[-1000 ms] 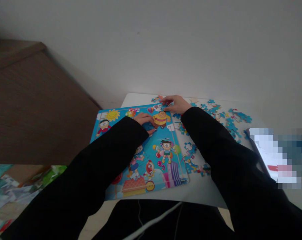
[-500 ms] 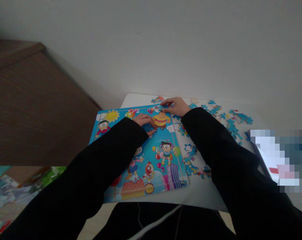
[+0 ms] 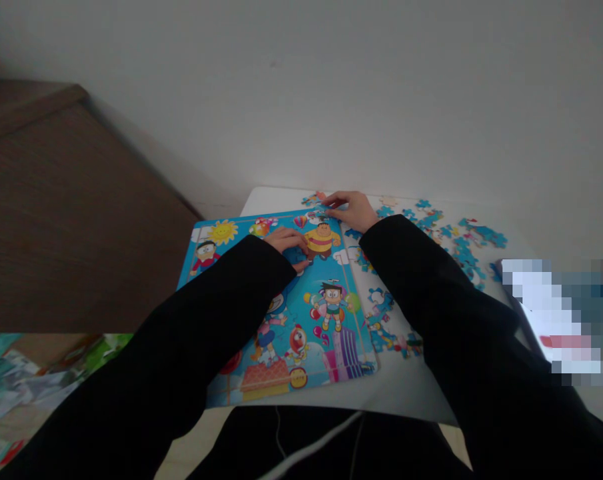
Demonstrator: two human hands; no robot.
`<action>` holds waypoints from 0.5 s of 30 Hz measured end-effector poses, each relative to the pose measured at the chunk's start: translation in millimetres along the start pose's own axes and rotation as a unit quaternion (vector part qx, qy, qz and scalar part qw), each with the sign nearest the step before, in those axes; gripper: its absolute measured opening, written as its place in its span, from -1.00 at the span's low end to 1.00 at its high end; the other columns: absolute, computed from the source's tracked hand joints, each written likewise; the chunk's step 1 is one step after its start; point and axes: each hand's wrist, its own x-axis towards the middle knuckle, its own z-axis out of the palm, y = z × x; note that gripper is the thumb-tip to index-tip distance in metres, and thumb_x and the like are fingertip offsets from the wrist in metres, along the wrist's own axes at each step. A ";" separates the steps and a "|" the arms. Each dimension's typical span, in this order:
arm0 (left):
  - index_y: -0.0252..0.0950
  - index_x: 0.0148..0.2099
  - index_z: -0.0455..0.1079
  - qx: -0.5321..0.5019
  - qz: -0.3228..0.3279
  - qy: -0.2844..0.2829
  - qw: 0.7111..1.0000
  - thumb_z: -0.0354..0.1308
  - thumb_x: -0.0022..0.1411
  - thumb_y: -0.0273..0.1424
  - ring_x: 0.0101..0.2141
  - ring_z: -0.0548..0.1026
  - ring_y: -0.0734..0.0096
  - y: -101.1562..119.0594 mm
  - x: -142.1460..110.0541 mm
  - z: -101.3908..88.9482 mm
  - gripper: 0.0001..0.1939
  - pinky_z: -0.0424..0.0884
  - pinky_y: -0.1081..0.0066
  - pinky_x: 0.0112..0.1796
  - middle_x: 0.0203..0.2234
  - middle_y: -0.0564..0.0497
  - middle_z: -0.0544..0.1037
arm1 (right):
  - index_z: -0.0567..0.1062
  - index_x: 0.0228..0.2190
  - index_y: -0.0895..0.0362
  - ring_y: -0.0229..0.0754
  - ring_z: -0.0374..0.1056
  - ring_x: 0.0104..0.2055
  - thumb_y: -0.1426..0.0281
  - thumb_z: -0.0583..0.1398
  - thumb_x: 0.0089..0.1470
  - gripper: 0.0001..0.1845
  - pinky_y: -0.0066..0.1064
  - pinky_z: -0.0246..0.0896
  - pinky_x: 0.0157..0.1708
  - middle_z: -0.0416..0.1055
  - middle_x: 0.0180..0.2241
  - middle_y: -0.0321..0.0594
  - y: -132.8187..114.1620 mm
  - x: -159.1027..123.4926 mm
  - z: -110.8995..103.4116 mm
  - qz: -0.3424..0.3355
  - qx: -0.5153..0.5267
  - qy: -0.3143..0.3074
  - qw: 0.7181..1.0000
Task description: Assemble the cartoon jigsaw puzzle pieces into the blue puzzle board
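Observation:
A blue cartoon jigsaw puzzle board (image 3: 314,353) lies on the white table, printed with several figures, a sun and balloons. My left hand (image 3: 286,240) rests on its upper middle, fingers curved and thumb apart, beside the figure in the yellow striped shirt. No piece shows in that hand. At the upper right edge of the board is my right hand (image 3: 352,209), its index finger and thumb parted over the border near a small balloon picture. I see nothing held there. Loose puzzle pieces (image 3: 381,300) lie right of the board, partly hidden by my right sleeve.
More puzzle pieces (image 3: 466,250) spread over the right of the white table (image 3: 401,390). A tablet or phone (image 3: 538,313), partly blurred out, is at far right. A brown wooden cabinet (image 3: 71,220) stands at left. A white cable (image 3: 316,443) crosses my lap.
My right hand has lifted slightly, its fingertips shifting up towards the board's top edge. My left hand and the board stay in place.

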 end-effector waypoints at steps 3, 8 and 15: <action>-0.26 -0.36 0.43 0.001 -0.010 -0.005 1.000 0.18 0.05 -0.26 -0.30 0.45 0.39 2.5 0.4 -1.0 -0.84 0.36 0.33 -0.19 -0.32 -0.03 0.52 | 0.54 -0.32 0.19 -0.17 0.42 -0.28 0.48 0.25 -0.13 -0.77 -0.26 0.32 -0.15 0.53 -0.30 -0.15 2.1 1.4 1.6 0.011 0.010 0.014 1.000; -0.25 -0.36 0.43 0.004 -0.024 -0.009 1.000 0.19 0.03 -0.27 -0.28 0.45 0.38 4.9 0.8 -1.5 -0.83 0.37 0.31 -0.17 -0.31 -0.03 0.52 | 0.54 -0.29 0.23 -0.18 0.42 -0.32 0.49 0.25 -0.14 -0.74 -0.28 0.33 -0.16 0.52 -0.35 -0.13 4.5 3.7 3.7 0.036 0.040 0.028 0.998; -0.26 -0.35 0.44 0.002 -0.014 -0.009 1.000 0.17 0.08 -0.23 -0.28 0.44 0.39 2.2 0.0 -1.0 -0.80 0.36 0.35 -0.19 -0.31 -0.04 0.51 | 0.54 -0.30 0.26 -0.17 0.41 -0.33 0.48 0.24 -0.13 -0.74 -0.31 0.35 -0.23 0.50 -0.39 -0.09 8.4 4.5 6.2 0.070 0.096 0.044 0.992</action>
